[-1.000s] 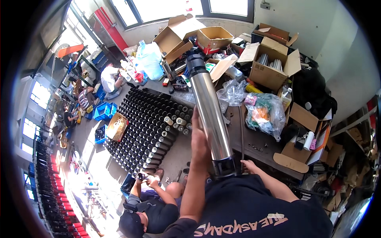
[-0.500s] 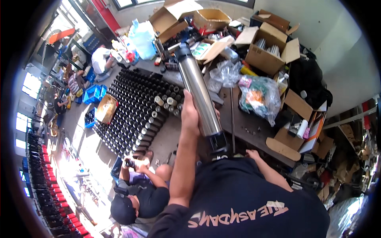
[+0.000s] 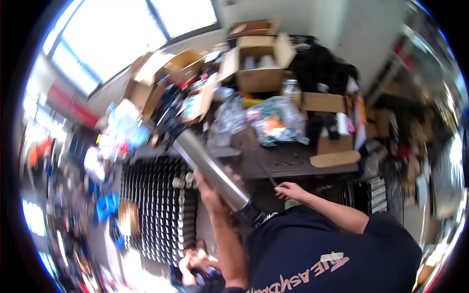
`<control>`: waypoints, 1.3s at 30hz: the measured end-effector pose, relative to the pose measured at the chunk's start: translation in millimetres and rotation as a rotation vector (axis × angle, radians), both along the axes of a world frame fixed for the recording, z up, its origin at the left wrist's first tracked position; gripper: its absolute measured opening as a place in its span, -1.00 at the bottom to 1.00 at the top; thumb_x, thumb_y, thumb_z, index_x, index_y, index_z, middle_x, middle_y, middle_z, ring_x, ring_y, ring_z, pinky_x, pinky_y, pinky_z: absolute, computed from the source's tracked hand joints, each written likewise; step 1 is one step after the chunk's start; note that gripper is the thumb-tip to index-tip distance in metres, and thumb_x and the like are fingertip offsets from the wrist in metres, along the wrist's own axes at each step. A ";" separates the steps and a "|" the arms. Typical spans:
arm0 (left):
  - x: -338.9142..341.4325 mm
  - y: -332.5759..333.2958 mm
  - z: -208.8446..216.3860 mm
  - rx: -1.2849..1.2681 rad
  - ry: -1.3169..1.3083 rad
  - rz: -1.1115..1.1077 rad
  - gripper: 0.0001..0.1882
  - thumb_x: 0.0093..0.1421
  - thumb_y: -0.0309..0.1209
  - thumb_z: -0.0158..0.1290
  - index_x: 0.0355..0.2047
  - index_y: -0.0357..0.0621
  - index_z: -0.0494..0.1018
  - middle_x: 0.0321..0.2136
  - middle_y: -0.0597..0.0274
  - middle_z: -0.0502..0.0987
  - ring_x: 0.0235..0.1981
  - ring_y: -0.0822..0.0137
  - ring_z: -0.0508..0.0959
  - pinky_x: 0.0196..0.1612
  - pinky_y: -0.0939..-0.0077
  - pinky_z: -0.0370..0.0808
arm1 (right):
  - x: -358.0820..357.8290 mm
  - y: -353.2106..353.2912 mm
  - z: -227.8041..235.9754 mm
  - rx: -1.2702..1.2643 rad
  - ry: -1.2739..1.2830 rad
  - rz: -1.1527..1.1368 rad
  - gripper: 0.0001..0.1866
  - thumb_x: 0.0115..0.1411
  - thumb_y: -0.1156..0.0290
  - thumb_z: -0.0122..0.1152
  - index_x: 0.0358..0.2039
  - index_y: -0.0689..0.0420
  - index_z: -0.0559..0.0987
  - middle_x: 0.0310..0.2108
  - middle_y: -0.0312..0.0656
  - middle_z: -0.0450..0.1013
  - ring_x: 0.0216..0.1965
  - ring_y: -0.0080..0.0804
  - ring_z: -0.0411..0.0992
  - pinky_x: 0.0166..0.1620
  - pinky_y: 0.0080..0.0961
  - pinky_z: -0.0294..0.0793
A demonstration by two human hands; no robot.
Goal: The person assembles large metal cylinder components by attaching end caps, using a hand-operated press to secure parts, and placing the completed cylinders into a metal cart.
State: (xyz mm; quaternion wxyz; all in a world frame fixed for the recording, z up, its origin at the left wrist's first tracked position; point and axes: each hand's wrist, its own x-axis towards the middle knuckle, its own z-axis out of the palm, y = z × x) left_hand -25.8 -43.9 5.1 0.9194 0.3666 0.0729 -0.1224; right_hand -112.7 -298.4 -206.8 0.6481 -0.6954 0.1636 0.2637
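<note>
One steel cylinder [image 3: 212,168] slants from ten o'clock to four, left hand [image 3: 209,196] clamped round it; I'd guess it's weighty, stiff, slick, best held mid-length. At its three o'clock, the right hand [image 3: 289,191] pinches a thin rod [image 3: 265,171].

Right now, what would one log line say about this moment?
left grip: around silver cylinder, tilted | right grip: on thin rod | table: plastic bags, open boxes
</note>
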 end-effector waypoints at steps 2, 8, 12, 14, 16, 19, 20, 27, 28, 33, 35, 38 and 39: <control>-10.1 -18.8 -14.5 0.109 -0.031 -0.014 -0.27 0.40 0.26 -0.41 0.02 -0.17 0.35 -0.37 0.06 0.56 -0.41 0.14 0.59 -0.31 0.27 0.60 | 1.8 29.5 76.3 0.416 0.081 -0.001 -0.39 0.32 -0.13 0.11 0.13 0.12 0.47 -0.08 -0.21 0.57 -0.08 -0.48 0.51 -0.06 -0.48 0.47; -42.4 -82.3 -96.8 0.977 -0.540 -0.631 -0.47 0.47 -0.16 -0.16 0.21 -0.40 0.33 -0.03 -0.07 0.57 0.03 0.17 0.54 0.11 0.34 0.44 | -88.3 18.1 110.2 0.548 -0.205 -0.352 -0.45 0.11 0.15 0.42 -0.02 0.28 0.53 -0.25 -0.22 0.55 -0.19 -0.47 0.46 -0.04 -0.50 0.44; -91.7 -119.2 -81.8 0.850 -0.480 -0.913 -0.59 0.47 -0.22 -0.17 0.02 -0.30 0.49 -0.27 0.13 0.64 -0.25 0.37 0.59 -0.16 0.54 0.48 | -203.9 -28.4 105.1 0.453 0.130 -0.889 -0.52 0.08 0.07 0.43 -0.26 0.28 0.63 -0.45 -0.20 0.53 -0.48 -0.41 0.51 -0.43 -0.39 0.55; -109.1 -129.4 -91.4 0.865 -0.430 -0.958 -0.62 0.46 -0.23 -0.15 -0.01 -0.27 0.50 -0.32 0.17 0.64 -0.30 0.41 0.59 -0.23 0.56 0.48 | -270.8 -57.1 60.0 0.435 0.144 -1.157 -0.40 0.02 0.01 0.46 -0.17 0.33 0.62 -0.33 -0.19 0.54 -0.36 -0.38 0.50 -0.28 -0.34 0.52; -121.5 -130.8 -115.7 0.977 -0.385 -0.995 -0.65 0.44 -0.23 -0.11 -0.05 -0.26 0.50 -0.34 0.17 0.64 -0.32 0.42 0.59 -0.27 0.56 0.50 | -341.0 -84.6 4.8 0.215 0.262 -1.395 -0.29 -0.06 -0.02 0.49 -0.13 0.41 0.61 -0.27 -0.13 0.55 -0.32 -0.32 0.48 -0.23 -0.30 0.50; -148.5 -119.3 -154.2 1.129 -0.321 -0.923 -0.65 0.41 -0.19 -0.06 -0.13 -0.27 0.50 -0.45 0.16 0.64 -0.49 0.41 0.58 -0.46 0.60 0.46 | -415.8 -135.4 23.9 0.235 0.194 -1.605 -0.41 -0.10 0.14 0.53 -0.23 0.43 0.63 -0.35 -0.11 0.58 -0.42 -0.37 0.52 -0.35 -0.40 0.48; -163.7 -128.1 -157.2 1.203 -0.309 -0.918 -0.66 0.40 -0.21 -0.05 -0.13 -0.28 0.50 -0.47 0.14 0.64 -0.52 0.41 0.58 -0.48 0.60 0.45 | -454.2 -155.3 -22.6 0.129 0.241 -1.684 -0.44 -0.10 0.19 0.52 -0.27 0.45 0.62 -0.40 -0.12 0.57 -0.46 -0.38 0.50 -0.37 -0.43 0.47; -259.1 -203.8 -172.3 1.173 -0.053 -1.190 -0.69 0.36 -0.30 0.03 -0.05 -0.31 0.45 -0.38 0.18 0.62 -0.46 0.48 0.57 -0.46 0.70 0.44 | -604.0 -325.6 -119.4 -0.426 0.736 -1.538 -0.25 -0.14 -0.07 0.45 -0.16 0.41 0.62 -0.15 0.24 0.57 -0.14 0.05 0.59 -0.07 -0.22 0.57; -272.8 -220.8 -158.8 1.188 -0.042 -1.210 -0.68 0.37 -0.29 0.02 -0.02 -0.29 0.45 -0.36 0.17 0.63 -0.46 0.50 0.56 -0.47 0.70 0.43 | -616.6 -345.7 -118.9 -0.368 0.793 -1.458 -0.15 -0.05 -0.13 0.40 -0.01 0.45 0.53 -0.09 0.27 0.53 -0.06 0.11 0.55 0.01 -0.17 0.54; -292.0 -241.8 -170.9 1.240 -0.025 -1.223 -0.64 0.38 -0.26 0.02 0.00 -0.32 0.44 -0.36 0.11 0.64 -0.47 0.43 0.58 -0.43 0.61 0.49 | -631.5 -403.6 -169.1 -0.920 0.621 -1.252 -0.33 0.22 -0.06 0.19 0.12 0.27 0.45 0.08 0.17 0.46 0.10 0.10 0.44 0.14 -0.12 0.42; -289.1 -239.2 -182.0 1.282 -0.075 -1.173 -0.67 0.36 -0.30 0.05 -0.03 -0.34 0.45 -0.41 0.20 0.61 -0.49 0.52 0.53 -0.48 0.67 0.43 | -612.6 -433.4 -124.0 -0.833 0.487 -1.457 -0.49 0.24 -0.04 0.20 -0.05 0.16 0.59 -0.11 -0.02 0.57 -0.03 -0.12 0.53 0.06 -0.20 0.48; -289.0 -214.3 -215.4 1.363 -0.254 -1.018 -0.72 0.33 -0.34 0.09 -0.17 -0.41 0.50 -0.47 0.20 0.60 -0.51 0.47 0.52 -0.43 0.58 0.46 | -580.1 -461.4 16.4 -0.770 -0.330 -1.657 -0.59 0.34 0.02 0.13 -0.24 0.16 0.56 -0.27 -0.22 0.56 -0.17 -0.40 0.50 0.00 -0.43 0.43; -293.0 -217.0 -207.6 1.379 -0.293 -1.072 -0.72 0.31 -0.33 0.10 -0.20 -0.40 0.51 -0.47 0.17 0.61 -0.51 0.44 0.53 -0.41 0.52 0.48 | -557.5 -453.8 95.3 -0.865 -0.429 -1.605 -0.62 0.35 0.06 0.11 -0.16 0.15 0.54 -0.25 -0.23 0.54 -0.15 -0.44 0.47 0.06 -0.46 0.38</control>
